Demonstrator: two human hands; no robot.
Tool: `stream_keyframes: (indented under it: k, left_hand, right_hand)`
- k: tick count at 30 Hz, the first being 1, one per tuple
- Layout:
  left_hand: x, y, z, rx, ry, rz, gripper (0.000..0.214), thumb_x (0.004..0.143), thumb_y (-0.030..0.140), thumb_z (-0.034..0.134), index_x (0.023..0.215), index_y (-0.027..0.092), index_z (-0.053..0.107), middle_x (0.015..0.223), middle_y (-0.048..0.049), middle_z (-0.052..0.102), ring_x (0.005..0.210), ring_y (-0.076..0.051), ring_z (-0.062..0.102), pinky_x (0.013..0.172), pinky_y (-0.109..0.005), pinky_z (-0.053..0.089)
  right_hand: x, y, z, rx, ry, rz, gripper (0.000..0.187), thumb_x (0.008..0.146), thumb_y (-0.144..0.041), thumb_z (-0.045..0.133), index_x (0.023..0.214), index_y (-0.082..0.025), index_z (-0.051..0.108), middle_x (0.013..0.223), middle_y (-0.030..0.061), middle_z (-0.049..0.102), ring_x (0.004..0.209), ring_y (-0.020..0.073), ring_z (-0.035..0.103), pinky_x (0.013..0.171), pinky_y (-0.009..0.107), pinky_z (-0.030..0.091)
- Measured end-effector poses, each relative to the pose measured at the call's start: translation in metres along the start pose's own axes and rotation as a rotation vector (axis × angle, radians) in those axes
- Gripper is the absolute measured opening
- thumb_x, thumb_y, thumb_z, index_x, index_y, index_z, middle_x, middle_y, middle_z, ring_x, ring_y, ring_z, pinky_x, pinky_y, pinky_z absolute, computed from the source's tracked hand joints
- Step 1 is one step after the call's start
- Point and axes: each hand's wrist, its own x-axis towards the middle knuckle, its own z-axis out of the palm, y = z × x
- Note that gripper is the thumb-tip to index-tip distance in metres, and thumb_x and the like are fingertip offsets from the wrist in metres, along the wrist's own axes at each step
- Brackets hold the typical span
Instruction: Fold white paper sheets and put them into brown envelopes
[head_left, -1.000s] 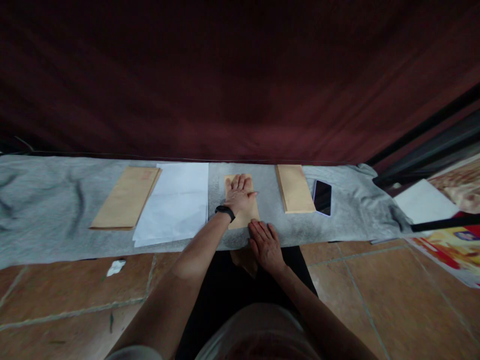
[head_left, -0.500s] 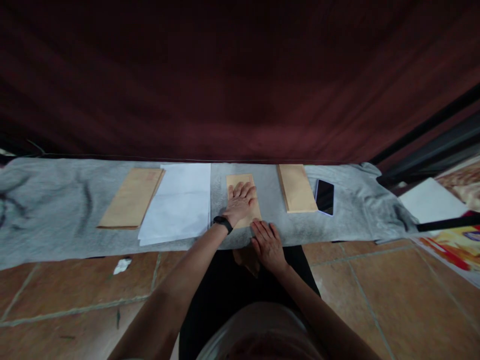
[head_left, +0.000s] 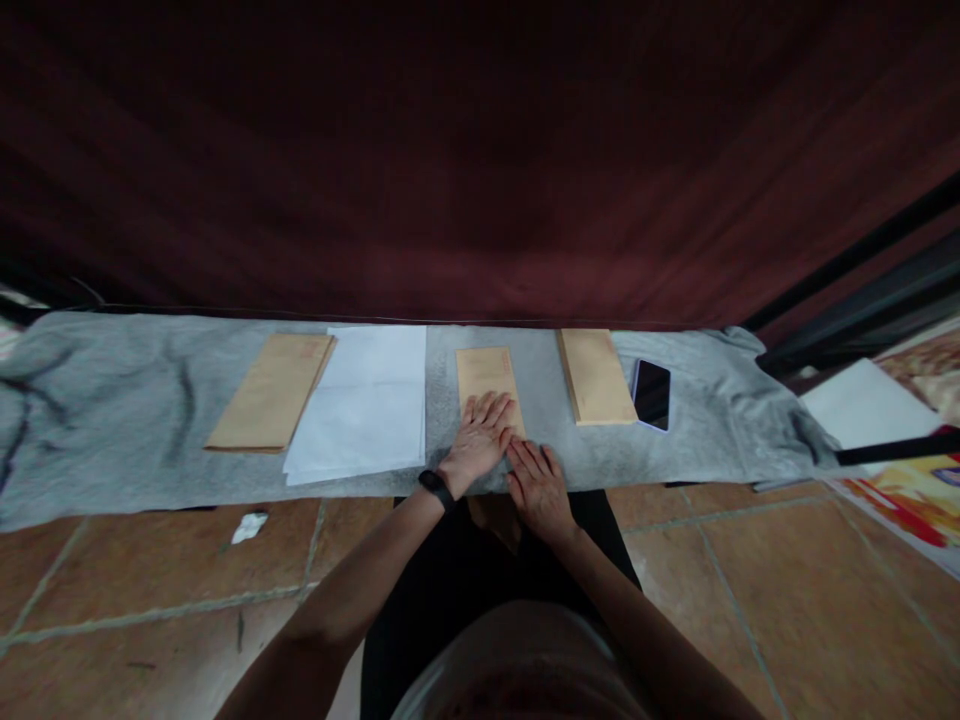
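Note:
A brown envelope [head_left: 488,373] lies lengthwise on the grey cloth [head_left: 112,420] straight ahead of me. My left hand [head_left: 478,441], a black band at its wrist, rests flat with fingers stretched out on the envelope's near end. My right hand [head_left: 538,487] lies flat beside it on the cloth, fingers apart, its fingertips at the envelope's near right corner. Neither hand holds anything.
A stack of white paper [head_left: 367,403] and a stack of brown envelopes [head_left: 271,391] lie to the left. Another envelope stack [head_left: 597,375] and a dark phone [head_left: 652,393] lie to the right. A dark red curtain [head_left: 450,150] hangs behind. A white scrap [head_left: 250,526] sits on the tiled floor.
My left hand has slid back toward me along the envelope, from its far end to its near end, uncovering most of it. My right hand has stayed about where it was.

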Motion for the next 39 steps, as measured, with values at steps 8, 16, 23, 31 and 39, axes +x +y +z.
stream_keyframes:
  k: [8, 16, 23, 31, 39]
  left_hand:
    - [-0.031, -0.004, -0.008, 0.011, 0.016, 0.114, 0.051, 0.104, 0.033, 0.030, 0.153, 0.024, 0.037, 0.163, -0.0017, 0.032, 0.153, -0.022, 0.021, 0.127, -0.049, 0.014]
    - [-0.063, 0.001, -0.024, 0.053, 0.025, 0.242, 0.060, 0.103, 0.044, 0.039, 0.155, 0.014, 0.033, 0.163, -0.0101, 0.032, 0.153, -0.021, 0.023, 0.127, -0.042, 0.019]
    - [-0.080, -0.005, -0.024, 0.056, 0.026, 0.247, 0.062, 0.101, 0.042, 0.045, 0.154, 0.012, 0.032, 0.162, -0.0122, 0.033, 0.152, -0.022, 0.024, 0.126, -0.041, 0.025]
    - [-0.095, -0.013, -0.020, 0.073, 0.076, 0.204, 0.061, 0.101, 0.038, 0.047, 0.153, 0.010, 0.033, 0.161, -0.0137, 0.033, 0.152, -0.023, 0.025, 0.124, -0.042, 0.030]
    - [-0.110, -0.017, -0.019, 0.077, 0.110, 0.137, 0.063, 0.099, 0.039, 0.049, 0.154, 0.012, 0.034, 0.160, -0.0148, 0.035, 0.150, -0.025, 0.030, 0.123, -0.044, 0.034]
  right_hand:
    - [-0.002, 0.002, 0.003, -0.009, -0.001, -0.012, 0.049, 0.103, -0.029, 0.043, 0.150, -0.016, 0.044, 0.151, 0.0093, 0.052, 0.140, 0.0252, 0.046, 0.121, 0.050, 0.024]
    - [-0.002, 0.003, 0.003, -0.009, 0.005, -0.019, 0.050, 0.104, -0.028, 0.041, 0.153, -0.018, 0.041, 0.151, 0.0092, 0.051, 0.141, 0.0242, 0.046, 0.121, 0.049, 0.026]
    - [-0.004, 0.007, 0.000, -0.002, 0.007, -0.007, 0.050, 0.104, -0.027, 0.039, 0.153, -0.017, 0.040, 0.154, 0.0097, 0.047, 0.142, 0.0229, 0.044, 0.121, 0.047, 0.027]
    - [-0.007, 0.016, -0.004, -0.007, 0.021, 0.037, 0.049, 0.105, -0.027, 0.038, 0.152, -0.017, 0.042, 0.150, 0.0100, 0.052, 0.140, 0.0237, 0.047, 0.120, 0.047, 0.029]
    - [-0.010, 0.022, -0.007, -0.006, 0.059, 0.066, 0.049, 0.104, -0.028, 0.037, 0.151, -0.019, 0.044, 0.147, 0.0106, 0.056, 0.136, 0.0247, 0.049, 0.116, 0.047, 0.032]
